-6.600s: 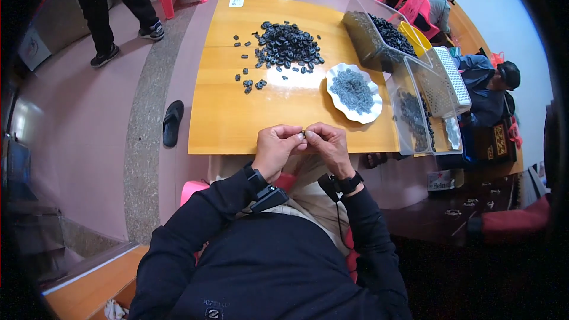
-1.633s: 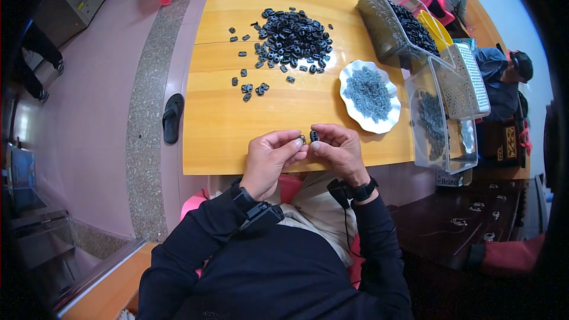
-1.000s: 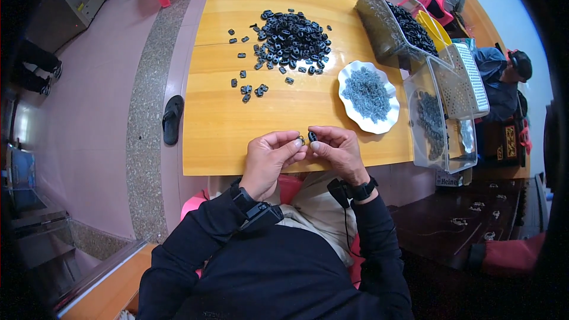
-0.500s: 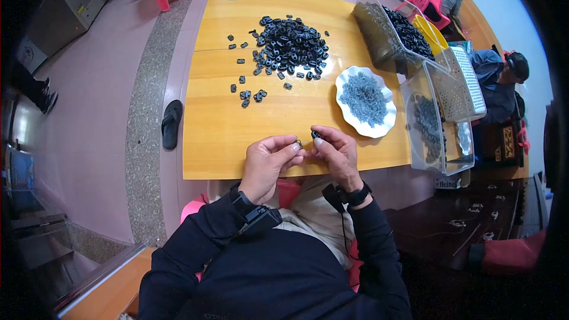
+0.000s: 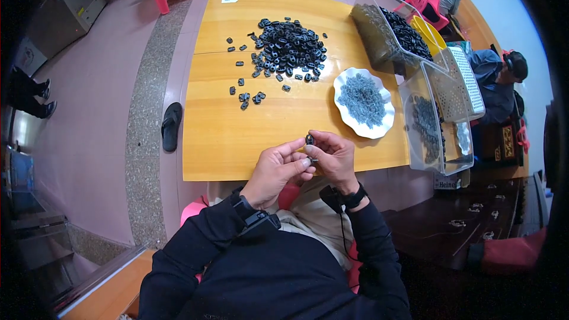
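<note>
Over the near edge of the table, my two hands meet fingertip to fingertip. My right hand pinches a small black oval plastic piece with holes, which looks like a cord lock. Closed at the fingertips, my left hand holds something tiny and dark just below that piece; what it is I cannot make out. Farther off lies a large pile of similar black pieces, with several strays on its left. To the right, a white wavy-edged plate bears a heap of fine grey spring-like parts.
Clear plastic bins with black parts line the table's right side, near a yellow container and a white perforated basket. A black flip-flop lies on the floor at left. Another person sits at the right.
My hands have come together, the left moving right and the right slightly left, so the black piece now sits between both hands' fingertips. At far left, someone's feet have shifted.
</note>
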### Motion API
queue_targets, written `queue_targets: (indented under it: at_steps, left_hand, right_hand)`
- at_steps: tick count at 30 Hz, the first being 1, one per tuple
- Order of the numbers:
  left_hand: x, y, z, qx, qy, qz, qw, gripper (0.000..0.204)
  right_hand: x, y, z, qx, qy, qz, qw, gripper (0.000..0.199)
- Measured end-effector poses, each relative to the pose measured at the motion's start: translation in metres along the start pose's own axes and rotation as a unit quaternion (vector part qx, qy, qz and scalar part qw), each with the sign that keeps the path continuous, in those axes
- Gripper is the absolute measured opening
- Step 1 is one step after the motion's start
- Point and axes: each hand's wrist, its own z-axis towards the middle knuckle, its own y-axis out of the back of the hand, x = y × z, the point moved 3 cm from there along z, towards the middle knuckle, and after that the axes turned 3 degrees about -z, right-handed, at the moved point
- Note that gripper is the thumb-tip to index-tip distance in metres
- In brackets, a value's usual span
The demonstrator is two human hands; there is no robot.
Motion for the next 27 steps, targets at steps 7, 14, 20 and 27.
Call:
queue_targets:
  at_steps: [7,14,20,27]
  left_hand:
    - [0.0,-0.001,0.001,0.03,-0.005,0.017,0.999,0.058]
    - [0.0,-0.003,-0.004,0.053,-0.003,-0.017,0.998,0.05]
    - [0.001,-0.003,-0.006,0.043,0.011,-0.049,0.998,0.053]
    - [0.002,0.003,-0.005,0.029,0.003,-0.023,0.999,0.049]
  right_hand:
    - [0.011,0.002,0.005,-0.022,0.066,-0.213,0.975,0.027]
    - [0.021,-0.005,0.0,0.001,0.224,-0.318,0.921,0.03]
    - [0.021,-0.002,-0.002,0.024,0.209,-0.296,0.932,0.033]
    - [0.006,0.002,-0.004,0.025,0.101,-0.217,0.971,0.028]
